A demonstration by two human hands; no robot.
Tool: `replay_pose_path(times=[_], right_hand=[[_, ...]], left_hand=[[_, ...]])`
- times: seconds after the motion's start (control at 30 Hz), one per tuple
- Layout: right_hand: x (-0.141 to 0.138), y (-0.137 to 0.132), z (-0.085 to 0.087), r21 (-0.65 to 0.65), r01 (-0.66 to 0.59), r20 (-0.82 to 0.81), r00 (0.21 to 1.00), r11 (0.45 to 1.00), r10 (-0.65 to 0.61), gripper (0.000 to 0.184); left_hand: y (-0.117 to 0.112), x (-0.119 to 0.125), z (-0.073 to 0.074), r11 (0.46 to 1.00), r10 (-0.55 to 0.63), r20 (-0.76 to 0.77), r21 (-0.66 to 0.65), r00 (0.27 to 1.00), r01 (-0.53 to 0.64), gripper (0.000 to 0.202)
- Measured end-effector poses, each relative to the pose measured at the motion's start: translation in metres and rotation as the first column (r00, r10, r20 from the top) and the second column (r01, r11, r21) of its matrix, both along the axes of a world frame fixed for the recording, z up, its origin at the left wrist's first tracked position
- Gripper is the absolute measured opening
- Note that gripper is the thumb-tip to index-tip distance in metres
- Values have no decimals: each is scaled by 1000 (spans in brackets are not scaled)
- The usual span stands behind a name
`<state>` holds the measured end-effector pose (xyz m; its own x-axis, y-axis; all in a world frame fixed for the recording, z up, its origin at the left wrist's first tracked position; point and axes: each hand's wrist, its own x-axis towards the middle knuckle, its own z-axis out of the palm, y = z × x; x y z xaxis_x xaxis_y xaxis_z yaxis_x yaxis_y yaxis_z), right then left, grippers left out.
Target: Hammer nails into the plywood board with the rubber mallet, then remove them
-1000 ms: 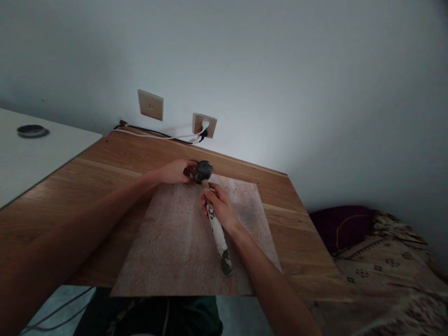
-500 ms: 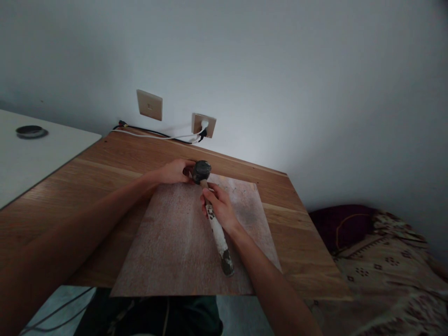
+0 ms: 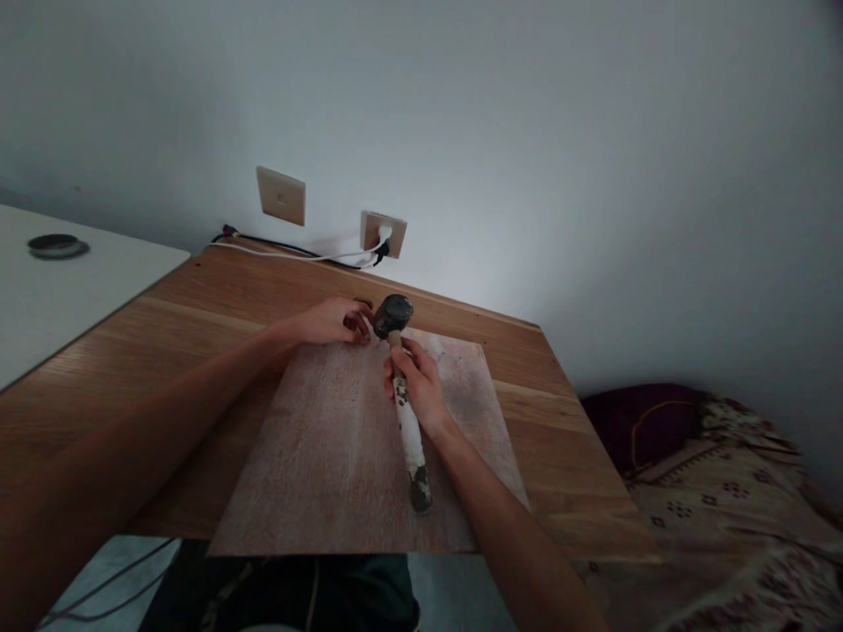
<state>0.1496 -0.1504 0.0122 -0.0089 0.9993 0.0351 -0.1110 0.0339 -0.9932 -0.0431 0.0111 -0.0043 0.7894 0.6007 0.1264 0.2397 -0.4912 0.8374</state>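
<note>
Nearest: a reddish-brown board [image 3: 316, 483] flat on the wooden desk [image 3: 572, 491], near edges about level. Hammer [image 3: 409, 430] over the board, handle slanting back toward the body. Right grip [image 3: 416, 382] clenched round that handle, high up, just below the hammer head [image 3: 393, 316]. Such a short hold should suit light, well-aimed taps; sliding down the handle would add force but cost aim. Left grip [image 3: 333, 321] at the board's far edge, fingers curled just beside the hammer head; whether they pinch anything small, cannot tell. Main risk, as I judge it: those fingers. Best drawn well aside of any blow, with the striking face brought down square and the board pressed flat against skidding. Farther, along the wall [image 3: 559, 175]: white cable [image 3: 290, 256] running to the socket [image 3: 383, 234]; a compact swing should clear both
</note>
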Motion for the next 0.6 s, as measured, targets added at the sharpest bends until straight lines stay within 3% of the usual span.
replay_pose_path(times=[0.3, 0.6], right_hand=[[-3, 1, 0, -58, -79, 51, 995, 995, 82, 39], [-4, -2, 3, -47, -55, 25, 998, 997, 56, 37]], left_hand=[[-7, 3, 6, 998, 12, 12, -64, 1000, -11, 48], [-4, 3, 5, 998, 12, 30, -67, 999, -10, 46]])
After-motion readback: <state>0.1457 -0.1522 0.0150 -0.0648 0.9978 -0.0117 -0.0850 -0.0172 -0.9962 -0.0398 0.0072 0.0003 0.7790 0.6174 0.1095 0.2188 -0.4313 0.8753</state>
